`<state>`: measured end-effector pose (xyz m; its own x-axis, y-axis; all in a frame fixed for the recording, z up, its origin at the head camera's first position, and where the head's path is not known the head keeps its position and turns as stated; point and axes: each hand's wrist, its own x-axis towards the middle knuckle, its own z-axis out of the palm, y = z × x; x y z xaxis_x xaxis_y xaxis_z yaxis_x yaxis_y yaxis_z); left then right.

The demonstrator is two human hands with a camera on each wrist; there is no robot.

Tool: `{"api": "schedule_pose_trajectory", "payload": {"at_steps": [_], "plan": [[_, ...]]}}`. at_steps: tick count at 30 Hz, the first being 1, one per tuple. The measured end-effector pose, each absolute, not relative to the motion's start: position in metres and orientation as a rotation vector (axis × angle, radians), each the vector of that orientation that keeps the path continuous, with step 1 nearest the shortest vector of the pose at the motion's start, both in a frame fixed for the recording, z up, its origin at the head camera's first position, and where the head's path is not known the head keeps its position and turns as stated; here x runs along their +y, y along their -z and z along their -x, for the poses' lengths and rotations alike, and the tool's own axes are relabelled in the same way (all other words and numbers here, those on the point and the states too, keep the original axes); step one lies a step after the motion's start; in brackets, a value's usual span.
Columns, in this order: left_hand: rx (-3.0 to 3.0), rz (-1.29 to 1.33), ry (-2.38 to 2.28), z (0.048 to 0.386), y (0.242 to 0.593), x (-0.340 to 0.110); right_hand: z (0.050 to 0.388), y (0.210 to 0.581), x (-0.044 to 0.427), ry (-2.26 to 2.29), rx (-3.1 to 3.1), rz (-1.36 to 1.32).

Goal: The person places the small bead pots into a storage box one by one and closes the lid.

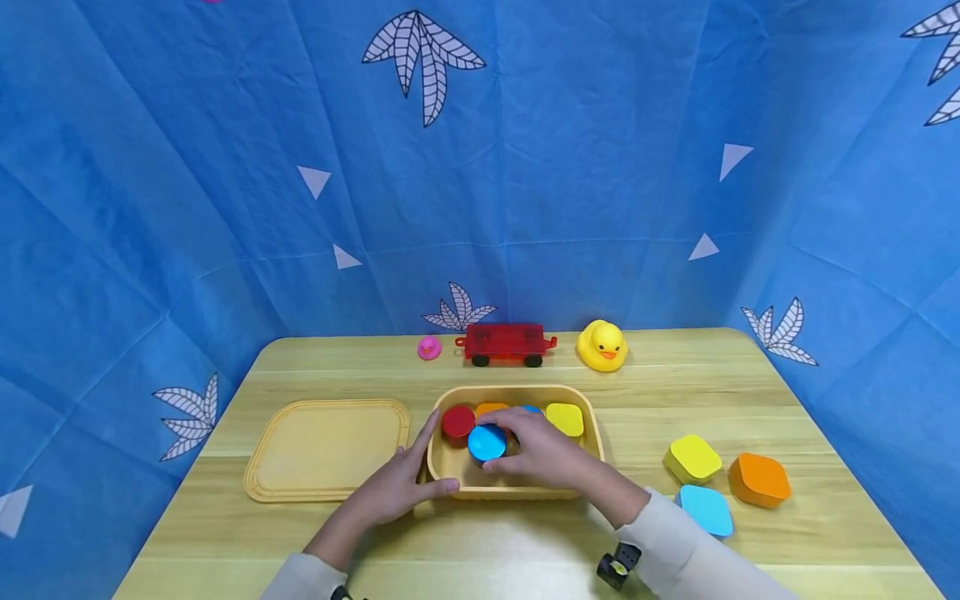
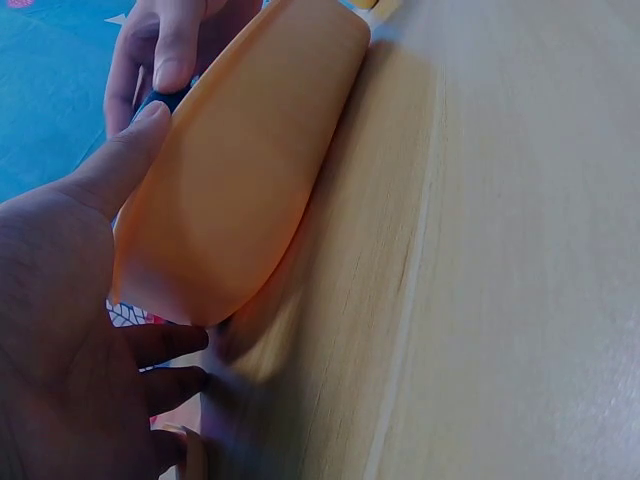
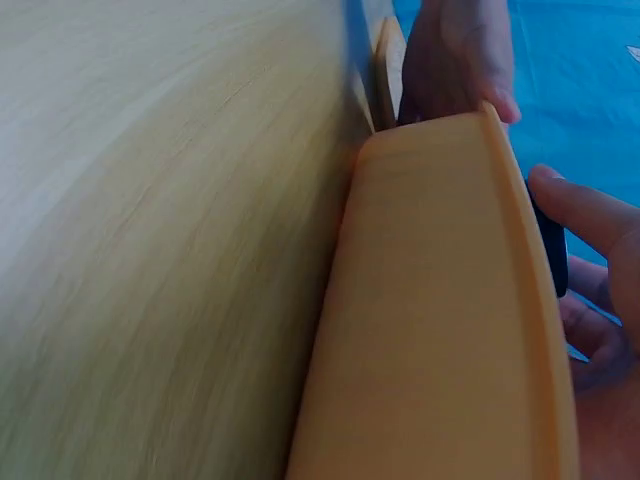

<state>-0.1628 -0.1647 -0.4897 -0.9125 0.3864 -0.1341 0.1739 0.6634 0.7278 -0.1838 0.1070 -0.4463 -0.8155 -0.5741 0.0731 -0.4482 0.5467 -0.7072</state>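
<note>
At the left of the bench (image 1: 187,537), a tan lid (image 1: 326,450) is laid flat, just beside the tan tub (image 1: 517,493). The tub's left end is spanned by the left hand (image 1: 393,487), spread wide, with the thumb set at the near corner; this light brace is best kept, so that the tub is not slid by a knock. A small pink duck (image 1: 429,347) is seen behind. Inside the tub, a red round block (image 1: 458,423) is placed next to the blue round block (image 1: 487,442), which is pinched by the right hand (image 1: 536,450); part of it is shown above the rim in the right wrist view, but whether its base is touching the floor cannot be told. It should be kept level and moved straight, so that the red one and the orange block (image 1: 491,408) are not nudged. Farther right, a red wagon (image 1: 506,342), a yellow block (image 1: 565,419) in the tub and a yellow duck (image 1: 602,345) are found. Three more blocks, yellow (image 1: 692,459), light blue (image 1: 705,510) and orange (image 1: 760,480), are grouped at the right; the forearm is best held clear of them.
</note>
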Motion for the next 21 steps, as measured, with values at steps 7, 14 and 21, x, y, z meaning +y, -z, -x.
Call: {"api": "schedule_pose_trajectory", "payload": {"at_steps": [7,14,21], "plan": [[2.593,-0.442,-1.101,0.162,0.488,-0.165,0.191,0.454,0.087,1.109,2.573,0.894],[2.584,-0.446,-1.102,0.163,0.490,-0.165,0.197,0.464,0.075,1.063,2.584,0.925],[2.557,-0.454,-1.113,0.164,0.490,-0.166,0.197,0.471,0.067,0.943,2.704,1.020]]}}
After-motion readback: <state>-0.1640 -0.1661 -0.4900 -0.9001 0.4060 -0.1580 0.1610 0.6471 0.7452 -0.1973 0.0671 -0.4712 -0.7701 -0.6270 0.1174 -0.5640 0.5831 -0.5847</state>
